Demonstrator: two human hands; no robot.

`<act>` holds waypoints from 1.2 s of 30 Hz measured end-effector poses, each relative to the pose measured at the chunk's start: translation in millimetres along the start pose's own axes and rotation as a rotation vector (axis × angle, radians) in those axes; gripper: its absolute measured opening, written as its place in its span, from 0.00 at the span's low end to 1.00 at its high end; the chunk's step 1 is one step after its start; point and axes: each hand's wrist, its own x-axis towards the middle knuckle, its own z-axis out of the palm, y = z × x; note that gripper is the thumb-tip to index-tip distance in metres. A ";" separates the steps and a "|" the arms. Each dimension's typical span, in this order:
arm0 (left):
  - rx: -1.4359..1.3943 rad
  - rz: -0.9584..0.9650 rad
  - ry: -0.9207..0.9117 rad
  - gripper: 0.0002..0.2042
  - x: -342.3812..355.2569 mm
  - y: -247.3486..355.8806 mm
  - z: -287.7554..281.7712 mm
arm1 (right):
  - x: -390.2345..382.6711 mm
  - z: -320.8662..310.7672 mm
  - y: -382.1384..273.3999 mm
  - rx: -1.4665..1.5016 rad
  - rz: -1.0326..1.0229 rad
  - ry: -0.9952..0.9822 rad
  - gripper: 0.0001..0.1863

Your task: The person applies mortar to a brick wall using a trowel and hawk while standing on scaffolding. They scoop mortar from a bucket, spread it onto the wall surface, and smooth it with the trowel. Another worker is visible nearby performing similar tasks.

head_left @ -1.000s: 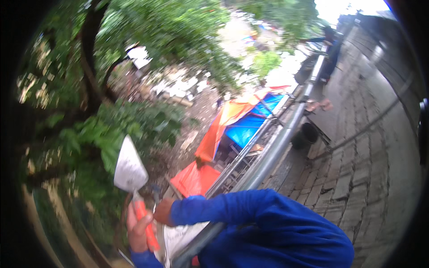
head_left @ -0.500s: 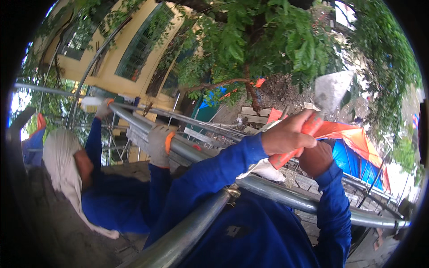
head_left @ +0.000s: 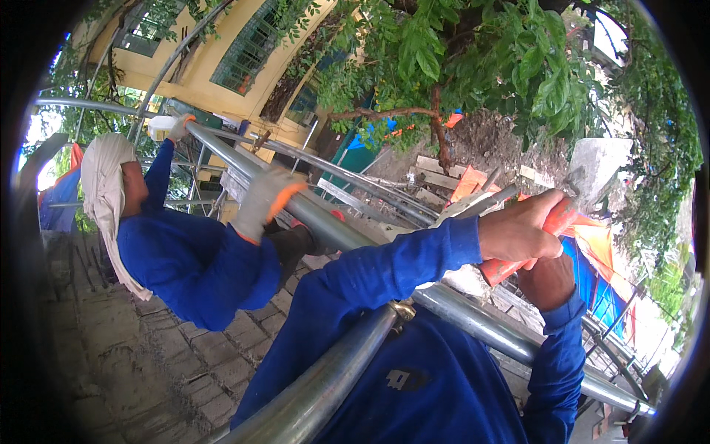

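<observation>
My left hand [head_left: 518, 226] is closed around the orange handle of a trowel [head_left: 600, 174], whose pale grey, roughly triangular blade points up and to the right. Just below it, my right hand [head_left: 549, 283] presses up against the handle from behind; its fingers are mostly hidden. Both of my arms reach over a thick metal scaffold pipe [head_left: 473, 314] in blue sleeves. Under my left wrist, a whitish cloth or bag-like thing [head_left: 466, 281] is partly covered.
To the left, a co-worker [head_left: 192, 259] in blue with a pale head cloth has gloved hands at the pipe, near a white jug [head_left: 157, 128]. Another pipe [head_left: 325, 377] slants toward me from a brass-coloured clamp [head_left: 403, 309]. Beyond are leafy branches [head_left: 510, 66], a yellow building [head_left: 214, 55] and a blue tarp [head_left: 588, 277].
My hands and the trowel have shifted right in the picture, still together. The co-worker sits higher in view, and the nearer gloved hand is blurred with motion.
</observation>
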 end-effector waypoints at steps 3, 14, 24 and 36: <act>0.003 -0.004 -0.030 0.32 3.0 -3.7 -0.4 | -0.2 5.3 3.1 0.014 0.003 -0.017 0.11; -0.053 -0.031 -0.104 0.38 -9.3 18.4 -0.8 | 2.6 -0.5 9.1 0.011 0.022 -0.094 0.07; 0.129 0.078 0.303 0.40 -101.8 42.9 -18.0 | 4.8 6.3 18.2 -0.015 0.072 -0.010 0.10; -0.277 0.513 1.168 0.29 -276.5 -61.9 50.3 | -74.1 -54.7 17.4 0.196 0.054 0.476 0.17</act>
